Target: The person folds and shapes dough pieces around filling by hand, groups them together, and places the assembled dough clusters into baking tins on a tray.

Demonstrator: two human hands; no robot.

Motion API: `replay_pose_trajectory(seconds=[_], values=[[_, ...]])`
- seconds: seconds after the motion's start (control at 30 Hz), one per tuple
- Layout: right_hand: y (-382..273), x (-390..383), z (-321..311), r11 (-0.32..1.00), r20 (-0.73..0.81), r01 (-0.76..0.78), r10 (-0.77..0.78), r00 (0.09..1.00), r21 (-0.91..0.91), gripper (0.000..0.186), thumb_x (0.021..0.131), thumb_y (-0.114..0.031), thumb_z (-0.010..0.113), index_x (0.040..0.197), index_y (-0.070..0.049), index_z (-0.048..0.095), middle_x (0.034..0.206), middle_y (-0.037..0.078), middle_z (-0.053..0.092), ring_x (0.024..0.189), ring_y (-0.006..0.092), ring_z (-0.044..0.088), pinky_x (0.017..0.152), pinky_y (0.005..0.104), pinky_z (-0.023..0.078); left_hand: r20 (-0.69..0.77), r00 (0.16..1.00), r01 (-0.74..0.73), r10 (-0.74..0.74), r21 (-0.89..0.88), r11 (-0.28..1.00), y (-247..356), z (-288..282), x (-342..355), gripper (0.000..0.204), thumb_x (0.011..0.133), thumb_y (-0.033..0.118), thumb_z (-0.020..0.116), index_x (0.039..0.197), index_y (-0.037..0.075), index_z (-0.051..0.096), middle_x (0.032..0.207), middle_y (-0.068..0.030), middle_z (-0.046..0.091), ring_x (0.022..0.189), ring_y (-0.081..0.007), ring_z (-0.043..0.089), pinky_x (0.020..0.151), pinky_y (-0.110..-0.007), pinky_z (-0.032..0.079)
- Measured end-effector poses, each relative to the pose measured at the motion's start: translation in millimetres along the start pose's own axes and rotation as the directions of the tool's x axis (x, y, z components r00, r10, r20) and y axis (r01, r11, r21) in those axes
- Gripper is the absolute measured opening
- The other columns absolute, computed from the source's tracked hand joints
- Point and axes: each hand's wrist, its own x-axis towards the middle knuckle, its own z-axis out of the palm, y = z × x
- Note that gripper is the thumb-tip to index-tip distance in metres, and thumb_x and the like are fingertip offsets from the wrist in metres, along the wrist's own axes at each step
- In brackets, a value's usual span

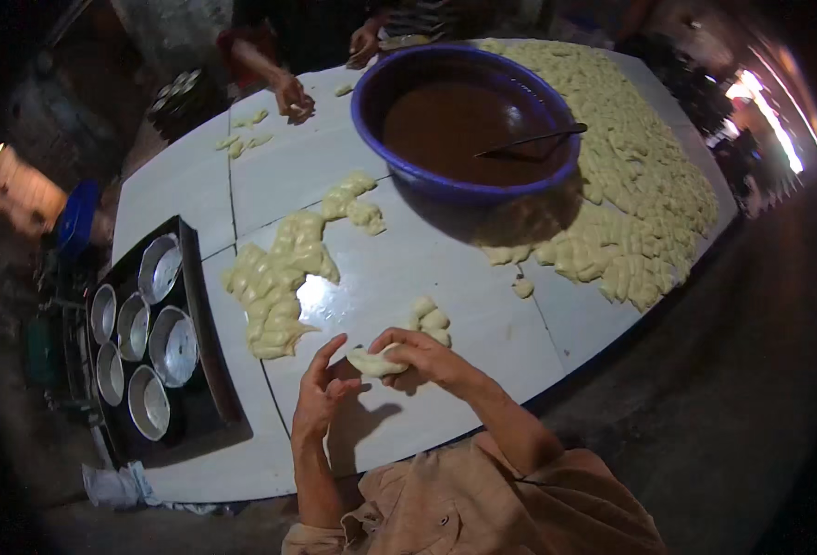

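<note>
Pale dough piece [376,361] held just above the white table [399,268], near its front edge. Right hand [427,356] curls over the piece from the right, fingers pressed onto its top and far side. Left hand [321,393] sits just beside it, fingers spread and raised, thumb tip reaching toward the dough; cannot tell if it touches.

Small cluster of dough lumps [429,316] lies on the table right behind the right hand. Larger heap of dough pieces [274,287] to the left of centre, trailing up toward the basin. Broad spread of shaped dough pieces [631,176] covers the right side of the table.

Blue plastic basin [469,190] stands at the far middle, filled with brown liquid [455,125]; a dark spoon [533,141] rests in it, handle on the right rim.

Dark baking tray [210,370] on the left end of the table, holding round metal moulds [173,344] in two rows.

Far edge: another person's hand [293,97] rests on the table beside a few scattered dough bits [247,139]; a second hand [364,44] behind the basin.
</note>
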Motion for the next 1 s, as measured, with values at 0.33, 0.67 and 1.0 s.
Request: replay_pose_trajectory(seconds=[0.33,0.67,1.0], values=[[28,5,-11,0.798,0.123,0.386,-0.373,0.920,-0.462,0.039,0.087,-0.038,0.070,0.101,-0.003,0.059,0.082,0.005,0.063,0.082,0.0151,0.059,0.071,0.0314,0.046,0.113,0.982,0.114,-0.153,0.293,0.949,-23,-17,7,0.053,0.095,0.036,0.062,0.124,-0.008,0.060,0.099,-0.0143,0.069,0.090,-0.0210,0.065,0.081,-0.036,0.053],[25,6,-9,0.664,-0.040,0.123,-0.226,0.973,-0.737,0.043,0.091,-0.024,0.060,0.130,-0.009,0.051,0.106,0.016,0.062,0.104,0.0280,0.060,0.087,0.0449,0.047,-0.060,0.998,0.060,-0.018,0.833,0.549,-24,-1,19,0.049,0.088,0.025,0.069,0.127,-0.002,0.059,0.098,-0.0161,0.070,0.081,-0.0219,0.064,0.075,-0.036,0.052],[62,5,-14,0.942,-0.010,0.209,-0.219,0.976,-0.262,0.034,0.089,-0.032,0.067,0.104,-0.001,0.064,0.098,0.010,0.066,0.086,0.0186,0.063,0.071,0.0349,0.052,0.059,0.847,-0.128,0.528,0.987,0.097,-65,34,-15,0.035,0.097,0.023,0.046,0.127,0.010,0.060,0.123,-0.0193,0.060,0.124,-0.0328,0.052,0.109,-0.058,0.026]])
